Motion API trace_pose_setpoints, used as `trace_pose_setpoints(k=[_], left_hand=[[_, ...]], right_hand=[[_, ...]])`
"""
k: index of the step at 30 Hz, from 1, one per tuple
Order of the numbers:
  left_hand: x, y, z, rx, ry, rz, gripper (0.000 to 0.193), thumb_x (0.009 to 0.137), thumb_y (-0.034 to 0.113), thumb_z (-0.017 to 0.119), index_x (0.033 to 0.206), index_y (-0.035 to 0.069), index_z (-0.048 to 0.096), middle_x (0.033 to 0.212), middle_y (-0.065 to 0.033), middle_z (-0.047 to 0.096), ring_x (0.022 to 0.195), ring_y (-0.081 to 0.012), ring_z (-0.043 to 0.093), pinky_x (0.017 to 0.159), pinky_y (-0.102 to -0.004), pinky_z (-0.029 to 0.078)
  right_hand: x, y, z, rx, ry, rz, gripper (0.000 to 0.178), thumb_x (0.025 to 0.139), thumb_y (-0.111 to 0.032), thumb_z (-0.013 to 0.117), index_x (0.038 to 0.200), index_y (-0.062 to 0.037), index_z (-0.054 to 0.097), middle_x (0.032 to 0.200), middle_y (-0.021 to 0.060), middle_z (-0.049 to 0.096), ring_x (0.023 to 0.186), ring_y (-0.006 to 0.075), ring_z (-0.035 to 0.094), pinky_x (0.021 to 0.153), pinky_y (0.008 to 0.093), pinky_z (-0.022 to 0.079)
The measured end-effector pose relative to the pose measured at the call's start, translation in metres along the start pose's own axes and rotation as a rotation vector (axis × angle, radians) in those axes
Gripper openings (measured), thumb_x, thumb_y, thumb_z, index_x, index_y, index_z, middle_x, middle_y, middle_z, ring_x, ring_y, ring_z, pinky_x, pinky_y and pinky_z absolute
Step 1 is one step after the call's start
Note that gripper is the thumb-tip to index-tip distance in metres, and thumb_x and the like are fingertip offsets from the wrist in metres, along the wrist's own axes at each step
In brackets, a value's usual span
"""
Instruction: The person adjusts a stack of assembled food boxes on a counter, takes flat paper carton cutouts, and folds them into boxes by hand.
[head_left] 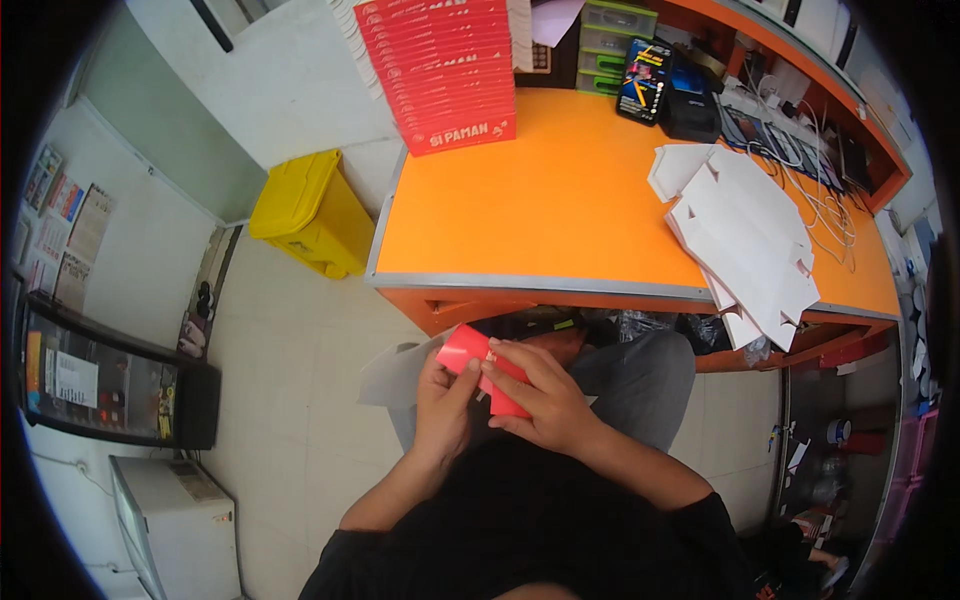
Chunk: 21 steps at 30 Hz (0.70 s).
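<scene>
Both hands are held in front of the near edge of the worktop, over the seated person's lap, and a red card piece is gripped between them. By the left hand the piece is pinched at its left part, with the thumb laid on the front; by the right hand its right part is clasped, with the fingers spread across the face. A pale panel is seen beside the left hand, also short of the worktop; whether it is joined to the red piece cannot be told. The card is bent rather than flat, so the step in hand is judged to be folding or shaping, not finished. For the next move, a firm hold by the left hand seems to be called for, while the bend is pressed or a flap is worked by the right; too hard a squeeze could crease the card in the wrong place. At the far left of the worktop a tall stack of red boxes is kept, and on its right side white card blanks are laid overlapping, partly past the near edge.
</scene>
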<state>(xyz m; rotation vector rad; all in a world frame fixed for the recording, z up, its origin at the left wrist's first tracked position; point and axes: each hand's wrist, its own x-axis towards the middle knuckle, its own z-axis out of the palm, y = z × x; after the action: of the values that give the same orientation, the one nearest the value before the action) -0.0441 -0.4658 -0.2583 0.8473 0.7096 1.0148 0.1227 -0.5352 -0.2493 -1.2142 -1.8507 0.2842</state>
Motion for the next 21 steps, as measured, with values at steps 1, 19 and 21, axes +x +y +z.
trace_pose_setpoints(k=[1, 19, 21], left_hand=[[0.002, 0.001, 0.000, 0.001, 0.015, -0.002, 0.023, 0.105, 0.008, 0.064, 0.127, 0.006, 0.058, 0.115, -0.0064, 0.070, 0.101, -0.0113, 0.067, 0.088, -0.0287, 0.055], [-0.004, -0.009, -0.005, -0.085, -0.120, -0.132, 0.023, 0.113, 0.018, 0.048, 0.131, 0.005, 0.057, 0.124, -0.0087, 0.066, 0.110, -0.0160, 0.067, 0.090, -0.0334, 0.058], [-0.006, -0.012, -0.004, -0.076, -0.106, -0.152, 0.023, 0.113, 0.018, 0.048, 0.131, 0.006, 0.057, 0.125, -0.0079, 0.066, 0.110, -0.0157, 0.067, 0.090, -0.0335, 0.058]], right_hand=[[0.000, 0.001, -0.001, 0.012, -0.010, 0.001, 0.075, 0.082, -0.041, 0.083, 0.146, -0.0100, 0.059, 0.151, 0.0195, 0.051, 0.134, 0.0410, 0.053, 0.111, 0.0518, 0.046], [-0.010, 0.003, 0.009, -0.120, 0.053, 0.061, 0.064, 0.085, -0.037, 0.081, 0.144, -0.0196, 0.063, 0.156, 0.0169, 0.049, 0.124, 0.0368, 0.058, 0.099, 0.0495, 0.048], [-0.013, 0.003, 0.009, -0.133, 0.056, 0.078, 0.063, 0.085, -0.037, 0.081, 0.143, -0.0189, 0.064, 0.156, 0.0165, 0.049, 0.124, 0.0367, 0.058, 0.099, 0.0493, 0.048]])
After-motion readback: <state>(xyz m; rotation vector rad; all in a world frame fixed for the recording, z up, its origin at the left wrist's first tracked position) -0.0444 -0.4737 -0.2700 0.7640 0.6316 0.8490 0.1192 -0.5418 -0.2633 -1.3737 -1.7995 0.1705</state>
